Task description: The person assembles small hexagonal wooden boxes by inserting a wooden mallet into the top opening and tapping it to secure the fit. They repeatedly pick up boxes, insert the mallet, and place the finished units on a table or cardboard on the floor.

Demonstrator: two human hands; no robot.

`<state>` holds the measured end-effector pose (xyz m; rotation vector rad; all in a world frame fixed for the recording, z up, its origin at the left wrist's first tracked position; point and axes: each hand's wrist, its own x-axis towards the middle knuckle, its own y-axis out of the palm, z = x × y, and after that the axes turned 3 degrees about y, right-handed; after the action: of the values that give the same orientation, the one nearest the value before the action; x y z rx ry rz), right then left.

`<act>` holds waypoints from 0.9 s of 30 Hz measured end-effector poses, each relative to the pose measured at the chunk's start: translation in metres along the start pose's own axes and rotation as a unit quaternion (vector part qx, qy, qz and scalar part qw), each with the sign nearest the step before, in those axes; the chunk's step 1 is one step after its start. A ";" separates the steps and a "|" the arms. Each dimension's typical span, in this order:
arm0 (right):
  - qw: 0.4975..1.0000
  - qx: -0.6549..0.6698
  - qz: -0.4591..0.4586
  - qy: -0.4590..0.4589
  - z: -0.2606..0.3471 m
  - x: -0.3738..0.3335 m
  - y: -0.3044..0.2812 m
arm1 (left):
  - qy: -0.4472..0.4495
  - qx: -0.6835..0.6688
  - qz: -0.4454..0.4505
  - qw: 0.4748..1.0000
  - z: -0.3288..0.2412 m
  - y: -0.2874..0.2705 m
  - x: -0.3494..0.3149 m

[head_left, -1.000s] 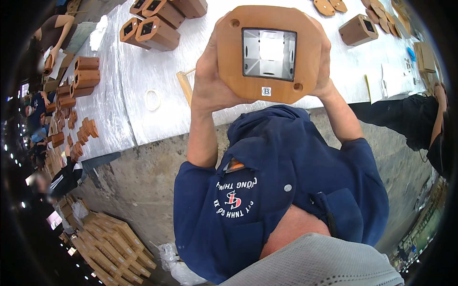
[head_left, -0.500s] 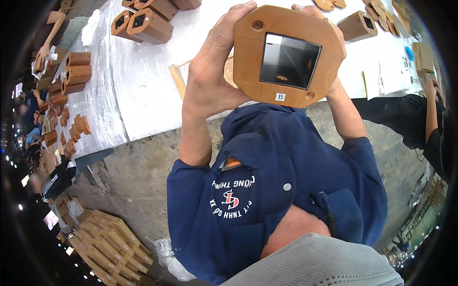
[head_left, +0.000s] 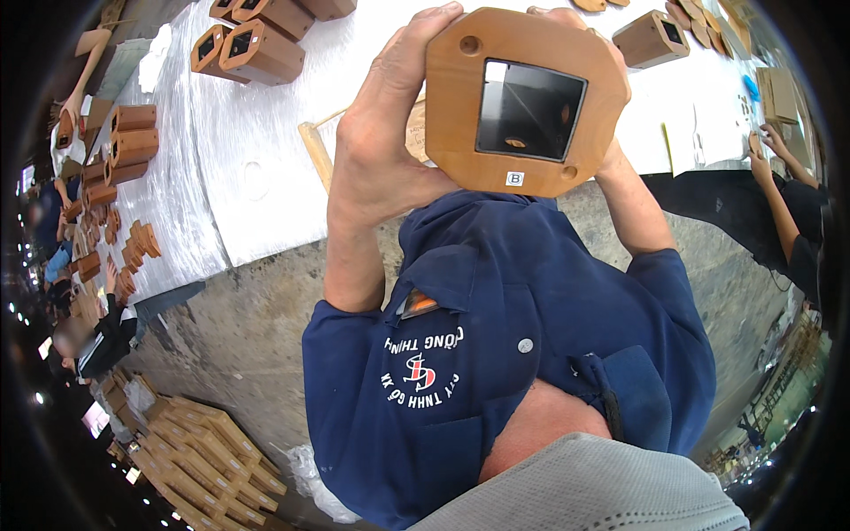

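Between my two hands an octagonal wooden box is held up, its flat end turned toward me. A square opening in that end shows a dark, shiny inside. Round recesses sit near two corners, and a small white label is stuck below the opening. My left hand is closed around the box's left side, thumb underneath and fingers at the top. My right hand grips the far right side; most of it is hidden behind the box, with fingertips showing over the top edge.
The table is covered in plastic film. Similar boxes stand back left, another box back right beside flat wooden pieces. A wooden frame lies behind my left hand. Co-workers are at both sides; stacked cartons stand lower left.
The box and both my hands have shifted slightly left in the picture, with the grip unchanged. At the right, the co-worker's hands have moved toward the table.
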<state>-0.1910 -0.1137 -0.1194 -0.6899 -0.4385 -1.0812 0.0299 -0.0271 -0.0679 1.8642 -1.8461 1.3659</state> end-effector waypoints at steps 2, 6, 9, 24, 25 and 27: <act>0.999 0.028 0.013 0.028 0.001 0.000 0.000 | -0.003 -0.011 0.001 1.000 0.004 0.001 -0.002; 0.997 0.057 -0.015 0.049 -0.004 -0.006 0.007 | -0.007 -0.049 0.003 0.999 0.010 0.003 -0.008; 0.998 -0.067 0.003 0.021 0.012 0.001 -0.001 | 0.000 -0.029 0.005 1.000 0.008 0.002 -0.004; 0.993 -0.003 0.089 0.075 0.007 0.001 0.002 | -0.037 -0.024 -0.008 0.999 0.001 -0.001 -0.005; 0.992 0.005 0.083 0.095 0.014 0.000 -0.004 | -0.054 -0.053 -0.003 0.997 0.000 0.003 0.000; 0.988 0.085 0.108 0.077 0.017 -0.002 0.020 | -0.077 -0.065 -0.019 0.995 -0.002 0.000 -0.001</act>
<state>-0.1740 -0.0945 -0.1141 -0.4873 -0.3113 -0.8738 0.0293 -0.0251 -0.0681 1.9750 -1.9102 1.0906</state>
